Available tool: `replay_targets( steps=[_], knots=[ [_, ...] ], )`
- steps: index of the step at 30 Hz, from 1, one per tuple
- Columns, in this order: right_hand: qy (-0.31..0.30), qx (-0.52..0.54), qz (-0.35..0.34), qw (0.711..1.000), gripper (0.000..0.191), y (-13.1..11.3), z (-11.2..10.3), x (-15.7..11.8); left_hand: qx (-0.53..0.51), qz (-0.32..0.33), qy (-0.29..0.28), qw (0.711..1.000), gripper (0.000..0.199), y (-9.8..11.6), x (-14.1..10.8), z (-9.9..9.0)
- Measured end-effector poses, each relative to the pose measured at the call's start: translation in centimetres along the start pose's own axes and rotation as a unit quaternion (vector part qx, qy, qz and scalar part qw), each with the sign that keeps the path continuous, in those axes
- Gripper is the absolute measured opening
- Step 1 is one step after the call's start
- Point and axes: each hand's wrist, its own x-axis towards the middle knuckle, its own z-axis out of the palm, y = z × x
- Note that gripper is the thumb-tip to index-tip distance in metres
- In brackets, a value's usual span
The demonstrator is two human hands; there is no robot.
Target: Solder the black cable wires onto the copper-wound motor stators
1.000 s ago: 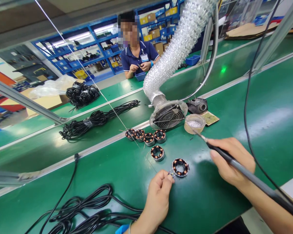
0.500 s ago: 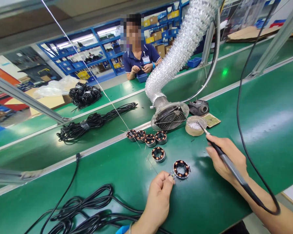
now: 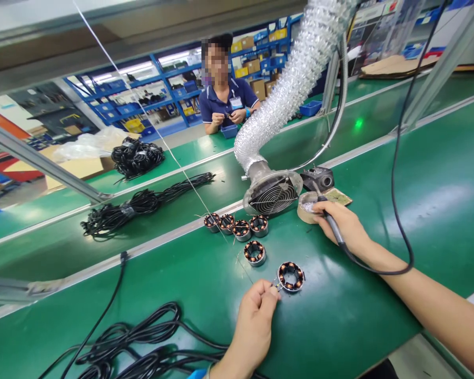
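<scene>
My left hand (image 3: 256, 310) pinches the thin wire leads at the near-left edge of a motor stator (image 3: 279, 280), a metal ring with copper windings lying on the green bench. What else is between the fingertips is too small to tell. My right hand (image 3: 348, 225) is closed round a soldering iron (image 3: 335, 229). The iron's tip points away from me, above the round tub (image 3: 305, 215) and towards the black soldering iron stand (image 3: 323, 178). Behind the held stator sits another stator (image 3: 255, 253), with several more (image 3: 242, 230) grouped farther back.
A fume extractor hood (image 3: 274, 195) on a silver duct (image 3: 278, 95) stands behind the stators. Coiled black cable (image 3: 142, 329) lies at front left, and cable bundles (image 3: 130, 208) lie beyond the rail. The iron's cord (image 3: 397, 184) hangs at right. A co-worker (image 3: 229, 102) sits opposite.
My right hand has moved forward and left with the soldering iron, from in front of the tub to beside it, tip nearer the stand. My left hand stays on the leads.
</scene>
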Motion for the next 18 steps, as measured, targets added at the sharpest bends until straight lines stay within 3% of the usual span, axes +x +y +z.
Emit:
replay_targets(
  steps=[4,9,13,15,18],
  knots=[
    [0.020,0.002,-0.024,1.000,0.018,-0.9,-0.3,-0.5,-0.032,-0.019,-0.014,0.999,0.050,0.4,0.1,0.0],
    [0.046,0.044,-0.057,0.996,0.023,-5.6,-2.3,-2.1,-0.103,-0.071,-0.021,0.992,0.047,1.4,0.5,-1.1],
    [-0.073,0.234,-0.100,0.964,0.024,-9.7,-1.9,-3.0,-0.093,-0.085,-0.026,0.992,0.042,1.5,0.7,-2.2],
    [-0.126,0.265,-0.108,0.950,0.023,-10.8,-1.3,-3.2,-0.064,-0.079,-0.024,0.995,0.038,1.5,0.7,-2.4],
    [-0.143,0.282,-0.110,0.942,0.022,-11.3,-0.5,-3.3,-0.036,-0.067,-0.009,0.997,0.036,1.9,0.7,-2.1]
  ],
)
